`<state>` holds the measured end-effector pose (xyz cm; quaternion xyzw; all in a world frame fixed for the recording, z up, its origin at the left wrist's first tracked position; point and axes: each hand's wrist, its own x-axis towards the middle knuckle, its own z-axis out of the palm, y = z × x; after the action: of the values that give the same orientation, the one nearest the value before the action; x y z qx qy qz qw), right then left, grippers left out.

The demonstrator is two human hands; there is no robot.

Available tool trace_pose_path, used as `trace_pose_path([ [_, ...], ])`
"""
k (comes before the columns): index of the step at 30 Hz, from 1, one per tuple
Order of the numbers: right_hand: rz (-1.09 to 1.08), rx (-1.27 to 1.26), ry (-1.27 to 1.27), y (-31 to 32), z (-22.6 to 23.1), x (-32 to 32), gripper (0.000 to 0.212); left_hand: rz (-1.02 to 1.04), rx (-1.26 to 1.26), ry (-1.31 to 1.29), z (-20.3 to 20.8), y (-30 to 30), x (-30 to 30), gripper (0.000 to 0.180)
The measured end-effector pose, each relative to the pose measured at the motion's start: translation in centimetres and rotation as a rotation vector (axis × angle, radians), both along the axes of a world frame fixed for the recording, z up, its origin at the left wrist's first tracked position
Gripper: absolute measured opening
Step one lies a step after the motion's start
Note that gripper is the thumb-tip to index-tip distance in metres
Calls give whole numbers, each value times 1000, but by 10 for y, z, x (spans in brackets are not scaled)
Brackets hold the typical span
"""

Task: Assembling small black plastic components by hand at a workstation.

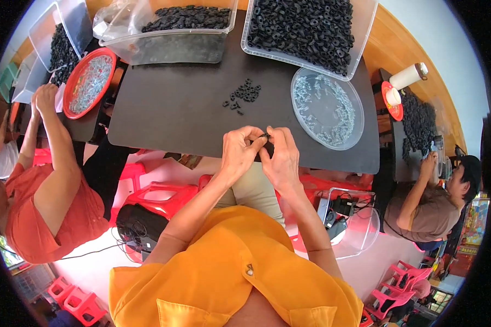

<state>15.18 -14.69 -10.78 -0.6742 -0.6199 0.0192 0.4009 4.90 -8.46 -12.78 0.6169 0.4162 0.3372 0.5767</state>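
Both my hands meet at the near edge of the dark table (185, 103). Between their fingertips is a small black plastic part (268, 146), mostly hidden by the fingers. My left hand (239, 150) pinches it from the left, and my right hand (281, 158) grips it from the right. Just beyond them lies a loose pile of small black plastic parts (246, 92), a few of them scattered toward me. To the right sits a round clear tray (301, 121) with many small, shiny, clear or silvery pieces spread in it.
Clear bins of black parts stand at the back: one at the left (174, 49), a fuller one at the right (311, 64). Co-workers sit at side tables, in a red shirt (54, 212) and a brown shirt (420, 212). A red tray (67, 101) is at the left.
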Motion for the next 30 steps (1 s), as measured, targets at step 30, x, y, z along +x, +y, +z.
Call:
trace_pose_path([
  [30, -99, 90, 100, -3, -8, 1, 50, 170, -120, -387, 38, 34, -29, 11],
])
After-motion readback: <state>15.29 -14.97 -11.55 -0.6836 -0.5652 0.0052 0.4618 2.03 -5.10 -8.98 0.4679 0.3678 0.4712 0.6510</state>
